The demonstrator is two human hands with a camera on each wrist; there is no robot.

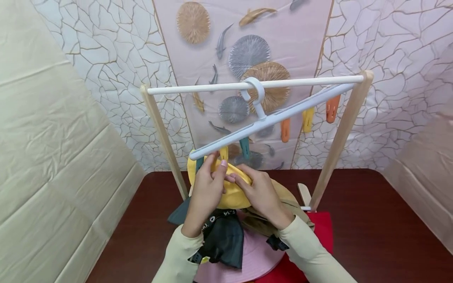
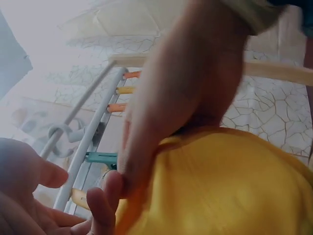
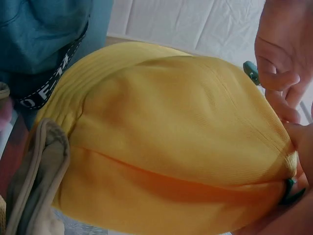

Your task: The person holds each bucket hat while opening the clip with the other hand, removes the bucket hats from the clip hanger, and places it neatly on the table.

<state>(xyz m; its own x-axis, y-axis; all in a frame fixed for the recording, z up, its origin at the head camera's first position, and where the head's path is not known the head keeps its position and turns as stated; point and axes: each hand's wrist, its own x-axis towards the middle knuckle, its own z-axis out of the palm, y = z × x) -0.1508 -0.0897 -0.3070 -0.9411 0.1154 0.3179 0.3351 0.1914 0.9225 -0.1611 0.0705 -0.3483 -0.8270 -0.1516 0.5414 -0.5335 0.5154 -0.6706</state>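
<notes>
A yellow brimmed hat (image 1: pixel 233 194) hangs below the low left end of a pale blue hanger (image 1: pixel 263 122). My right hand (image 1: pixel 263 192) pinches the hat's fabric at its upper edge, with the hat's body (image 3: pixel 176 127) spread out in the right wrist view. My left hand (image 1: pixel 207 192) is beside the hat, its fingers close to a yellow clip (image 1: pixel 223 153) and the hanger. In the left wrist view, the thumb and fingers of the left hand (image 2: pixel 29 191) stand apart with nothing seen between them. A teal clip (image 1: pixel 199 162) is partly hidden behind the left hand.
The hanger hooks over a white rod (image 1: pixel 201 89) on a wooden stand (image 1: pixel 341 141). More clips hang along it, including a teal clip (image 1: pixel 244 147) and an orange clip (image 1: pixel 285 130). Below lie a black hat (image 1: pixel 226 239), a pink hat (image 1: pixel 260 255) and red cloth (image 1: pixel 322 230).
</notes>
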